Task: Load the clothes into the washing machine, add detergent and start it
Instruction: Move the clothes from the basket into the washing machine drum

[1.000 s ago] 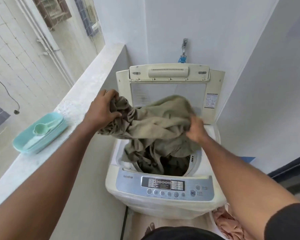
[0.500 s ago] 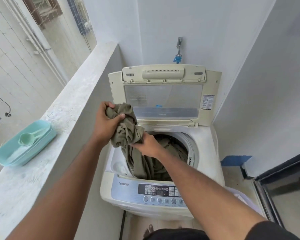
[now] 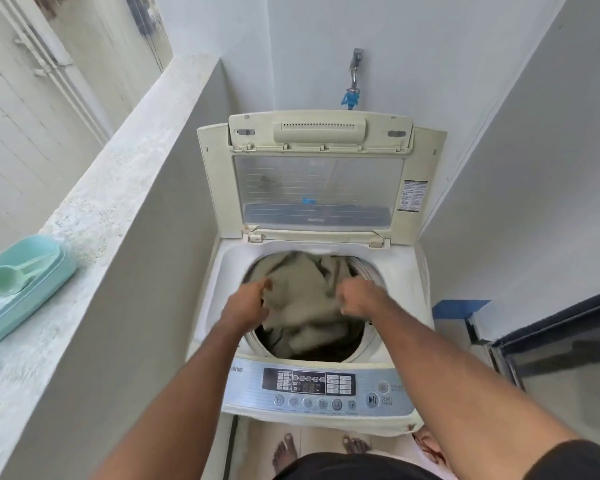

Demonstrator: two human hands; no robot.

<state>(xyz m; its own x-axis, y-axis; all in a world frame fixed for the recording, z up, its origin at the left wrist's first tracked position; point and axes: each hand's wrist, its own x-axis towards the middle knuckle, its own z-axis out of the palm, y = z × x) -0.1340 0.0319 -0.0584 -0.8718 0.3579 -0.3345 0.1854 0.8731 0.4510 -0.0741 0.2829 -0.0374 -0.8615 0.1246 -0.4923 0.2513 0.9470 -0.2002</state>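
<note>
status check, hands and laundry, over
Both hands over the drum, left hand and right hand blurred, grip unclear. Khaki cloth in the drum. Lid up, nothing blocking.

Control panel reads "oDrum", "88" and "START PAUSE".

the drum mouth lies open from above; the raised lid walls its back.

A home laundry balcony: a top-loading washing machine stands under a wall tap, beside a concrete parapet.
</note>
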